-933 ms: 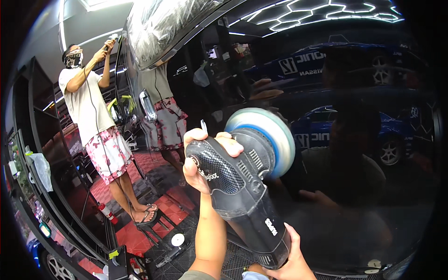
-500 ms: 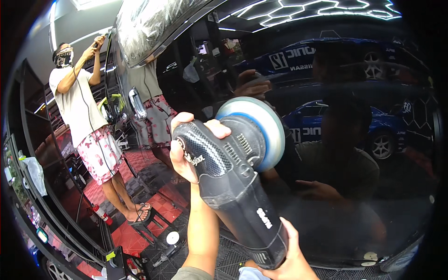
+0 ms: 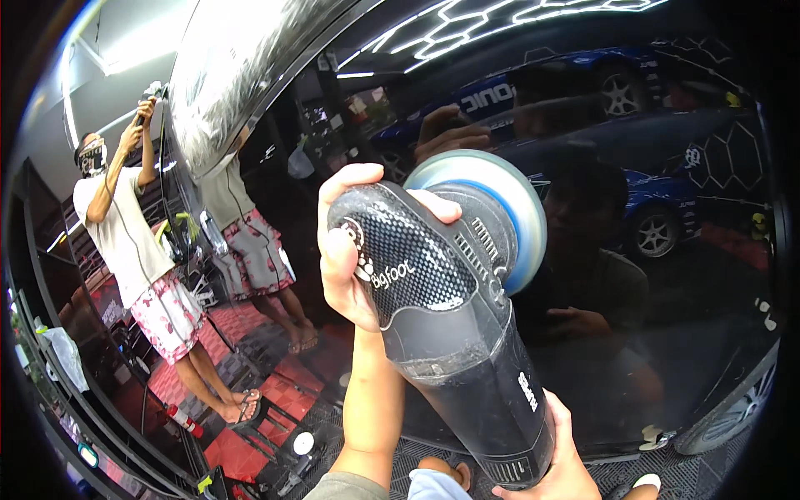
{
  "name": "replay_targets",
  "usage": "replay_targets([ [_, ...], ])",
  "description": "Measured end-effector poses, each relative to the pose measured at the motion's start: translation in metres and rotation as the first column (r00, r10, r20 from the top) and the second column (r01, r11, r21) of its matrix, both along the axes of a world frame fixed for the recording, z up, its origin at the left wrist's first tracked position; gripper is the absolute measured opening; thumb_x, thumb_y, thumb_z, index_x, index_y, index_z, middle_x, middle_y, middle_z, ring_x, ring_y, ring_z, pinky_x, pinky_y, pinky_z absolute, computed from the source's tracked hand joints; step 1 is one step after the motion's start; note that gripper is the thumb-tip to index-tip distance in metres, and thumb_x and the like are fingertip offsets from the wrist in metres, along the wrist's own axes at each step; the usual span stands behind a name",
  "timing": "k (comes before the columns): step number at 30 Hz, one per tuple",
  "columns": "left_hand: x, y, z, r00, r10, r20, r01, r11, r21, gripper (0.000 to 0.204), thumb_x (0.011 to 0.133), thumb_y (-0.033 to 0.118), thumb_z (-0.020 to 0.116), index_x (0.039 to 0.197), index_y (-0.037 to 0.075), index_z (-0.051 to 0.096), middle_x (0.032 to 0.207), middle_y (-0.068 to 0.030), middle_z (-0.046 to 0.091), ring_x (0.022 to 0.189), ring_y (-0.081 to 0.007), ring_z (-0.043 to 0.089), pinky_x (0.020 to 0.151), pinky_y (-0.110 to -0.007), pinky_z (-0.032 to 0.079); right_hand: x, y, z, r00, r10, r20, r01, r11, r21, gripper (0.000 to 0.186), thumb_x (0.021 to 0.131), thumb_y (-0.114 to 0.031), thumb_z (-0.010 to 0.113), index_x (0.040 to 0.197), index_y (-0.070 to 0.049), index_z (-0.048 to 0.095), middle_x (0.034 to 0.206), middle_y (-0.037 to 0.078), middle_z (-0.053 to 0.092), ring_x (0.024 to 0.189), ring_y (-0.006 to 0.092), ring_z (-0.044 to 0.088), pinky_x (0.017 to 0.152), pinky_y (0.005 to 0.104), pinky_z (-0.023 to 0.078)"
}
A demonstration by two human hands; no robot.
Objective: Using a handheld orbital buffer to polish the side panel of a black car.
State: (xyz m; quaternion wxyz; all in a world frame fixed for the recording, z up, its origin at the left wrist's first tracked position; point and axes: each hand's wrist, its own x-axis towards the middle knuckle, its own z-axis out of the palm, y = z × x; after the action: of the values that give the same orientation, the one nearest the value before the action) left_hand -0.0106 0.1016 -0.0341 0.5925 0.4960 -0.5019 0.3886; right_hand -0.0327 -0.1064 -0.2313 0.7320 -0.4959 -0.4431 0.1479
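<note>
A black car polisher (image 3: 467,400) with a textured head cover fills the middle of the view, held at a slant. My left hand (image 3: 343,283) wraps around its head, fingers over the top. Around the rear end of its body, my right hand (image 3: 567,467) is closed. A pale round polishing pad (image 3: 527,208) on a blue backing plate faces the glossy black car panel (image 3: 517,333). Whether the pad touches the panel I cannot tell. Reflections of a person, a blue car and hexagonal lights show in the paint.
At left, a person (image 3: 133,233) in floral shorts stands on a black stool (image 3: 267,412), arms raised to the car. Plastic film (image 3: 225,75) covers the upper car. A second polisher (image 3: 302,446) rests on the floor. A fire extinguisher (image 3: 185,421) stands behind.
The polisher has shifted right in the picture and looks larger, still in both hands. The view has moved, bringing more of the wheel at lower right into sight.
</note>
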Motion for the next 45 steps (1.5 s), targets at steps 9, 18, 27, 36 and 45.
replay_targets([
  [9, 0.033, -0.088, 0.003, 0.995, 0.099, -0.023, -0.096, 0.99, 0.106, 0.058, 0.085, 0.034, 0.05, 0.122, -0.009, 0.036, 0.086, -0.0344, 0.063, 0.066, -0.0317, 0.066, 0.064, -0.038, 0.056, 0.025, -0.08, -0.012, 0.997, -0.076, 0.014, 0.075, 0.997, 0.034, 0.116, 0.054, -0.007, 0.081, 0.148, -0.001, 0.013, 0.145, 0.019, 0.03, 0.137, 0.0293, 0.03, 0.113, 0.0389, 0.023],
  [18, 0.073, -0.188, 0.016, 0.996, 0.09, -0.012, -0.084, 0.96, 0.266, 0.055, 0.087, 0.032, 0.047, 0.125, -0.008, 0.039, 0.088, -0.0312, 0.064, 0.079, -0.032, 0.065, 0.075, -0.038, 0.053, 0.052, -0.158, -0.024, 0.986, -0.168, 0.013, 0.164, 0.975, 0.148, 0.12, 0.053, -0.017, 0.087, 0.148, 0.001, 0.015, 0.145, 0.017, 0.031, 0.137, 0.027, 0.029, 0.112, 0.037, 0.023],
  [27, 0.105, -0.286, 0.024, 0.977, -0.127, -0.169, 0.176, 0.932, 0.318, 0.032, 0.087, 0.011, 0.059, 0.115, -0.003, 0.054, 0.088, -0.0124, 0.066, 0.081, -0.0177, 0.066, 0.075, -0.027, 0.052, 0.083, -0.234, -0.037, 0.98, -0.199, 0.005, 0.192, 0.953, 0.236, 0.131, 0.04, -0.009, 0.095, 0.144, 0.007, 0.017, 0.135, 0.016, 0.042, 0.127, 0.0227, 0.04, 0.107, 0.0347, 0.029],
  [36, 0.114, -0.296, 0.019, 0.992, -0.026, -0.122, 0.067, 0.936, 0.345, 0.029, 0.088, 0.013, 0.06, 0.113, -0.001, 0.057, 0.086, -0.005, 0.063, 0.078, -0.0089, 0.06, 0.072, -0.023, 0.048, 0.064, -0.236, -0.071, 0.94, -0.261, -0.219, 0.301, 0.937, 0.175, 0.121, 0.047, -0.004, 0.089, 0.143, 0.005, 0.017, 0.131, 0.017, 0.046, 0.122, 0.0269, 0.046, 0.102, 0.0362, 0.036],
  [45, 0.044, -0.144, 0.017, 0.982, -0.05, -0.182, 0.096, 0.962, 0.254, 0.04, 0.082, 0.012, 0.057, 0.118, -0.003, 0.051, 0.09, -0.019, 0.068, 0.08, -0.0212, 0.067, 0.075, -0.032, 0.054, 0.041, -0.11, -0.047, 0.962, -0.249, 0.112, 0.245, 0.968, 0.052, 0.127, 0.053, -0.016, 0.09, 0.149, 0.001, 0.008, 0.144, 0.018, 0.034, 0.132, 0.028, 0.037, 0.109, 0.0388, 0.029],
])
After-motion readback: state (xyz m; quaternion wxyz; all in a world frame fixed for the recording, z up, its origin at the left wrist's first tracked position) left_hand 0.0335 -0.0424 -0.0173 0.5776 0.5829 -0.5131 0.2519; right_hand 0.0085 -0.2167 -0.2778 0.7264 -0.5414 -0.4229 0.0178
